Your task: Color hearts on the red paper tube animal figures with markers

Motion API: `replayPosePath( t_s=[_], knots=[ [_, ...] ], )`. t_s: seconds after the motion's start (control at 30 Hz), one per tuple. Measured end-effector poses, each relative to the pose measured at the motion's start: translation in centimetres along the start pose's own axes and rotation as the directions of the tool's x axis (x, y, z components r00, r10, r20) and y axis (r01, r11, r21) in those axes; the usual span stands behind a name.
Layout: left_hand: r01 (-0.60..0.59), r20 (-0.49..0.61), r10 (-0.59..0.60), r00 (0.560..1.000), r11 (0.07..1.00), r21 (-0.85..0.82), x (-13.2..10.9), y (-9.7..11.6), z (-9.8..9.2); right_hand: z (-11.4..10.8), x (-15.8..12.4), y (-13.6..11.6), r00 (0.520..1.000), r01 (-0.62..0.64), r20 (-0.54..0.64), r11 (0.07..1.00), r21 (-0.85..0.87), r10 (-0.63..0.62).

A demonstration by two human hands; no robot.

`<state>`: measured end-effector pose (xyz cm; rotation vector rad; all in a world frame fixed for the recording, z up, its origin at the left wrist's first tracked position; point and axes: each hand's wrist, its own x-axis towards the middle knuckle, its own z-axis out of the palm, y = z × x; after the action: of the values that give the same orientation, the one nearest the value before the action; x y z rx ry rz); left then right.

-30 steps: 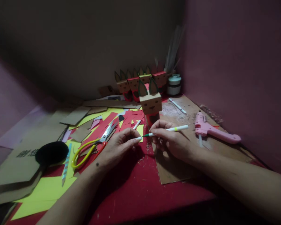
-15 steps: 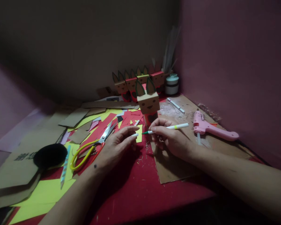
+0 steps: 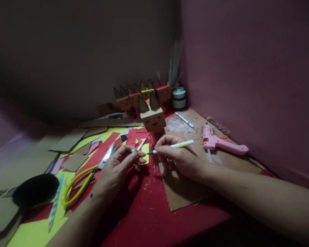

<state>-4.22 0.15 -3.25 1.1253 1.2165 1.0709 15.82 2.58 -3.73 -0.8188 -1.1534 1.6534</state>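
Observation:
In my right hand [image 3: 181,156] is a white marker [image 3: 186,143] with a yellow band; its green tip points left toward my other hand. My left hand [image 3: 121,163] is closed, its thumb and fingers pinching a slim white piece [image 3: 141,144] that looks like a marker cap. Just beyond both hands stands a cardboard box figure [image 3: 153,120] with green-edged ears, a drawn face and a red body. A small yellow paper piece [image 3: 145,149] lies behind the marker tip. Yellow-handled scissors [image 3: 77,185] lie open, partly behind my left hand.
Several similar box figures [image 3: 123,102] stand along the back wall beside a round container [image 3: 179,97]. A pink glue gun [image 3: 221,142] lies right, with another marker [image 3: 184,120] behind it. Cardboard pieces [image 3: 69,137], paper scraps and a striped pencil [image 3: 56,202] spread left.
The view has shifted, so the whole scene sits further left and slightly lower. My left fingers have shifted around the white piece. My right hand still holds the marker.

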Motion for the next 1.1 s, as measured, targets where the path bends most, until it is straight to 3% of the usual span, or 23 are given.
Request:
replayPosePath(
  t_s=[0.23, 0.7, 0.93, 1.1],
  knots=[
    [-0.001, -0.051, -0.008, 0.999, 0.983, -0.184, 1.1, 0.0, -0.1, 0.1, -0.1, -0.1, 1.0, 0.014, -0.012, 1.0, -0.006, -0.014],
    [0.12, 0.185, -0.061, 0.981, 0.938, -0.326, 0.8, -0.2, 0.4, 0.4, -0.3, -0.1, 0.998, 0.066, 0.022, 0.996, -0.054, -0.065],
    [0.134, 0.342, -0.071, 0.937, 0.977, -0.163, 0.1, -1.1, 0.5, 0.3, -0.1, 0.4, 0.975, -0.024, 0.222, 1.0, 0.007, 0.022],
    [0.116, 0.33, -0.138, 0.934, 0.99, 0.085, -0.5, -1.1, 0.4, -0.1, 0.7, 1.1, 0.922, -0.181, 0.358, 0.982, 0.053, 0.151]
  ],
)
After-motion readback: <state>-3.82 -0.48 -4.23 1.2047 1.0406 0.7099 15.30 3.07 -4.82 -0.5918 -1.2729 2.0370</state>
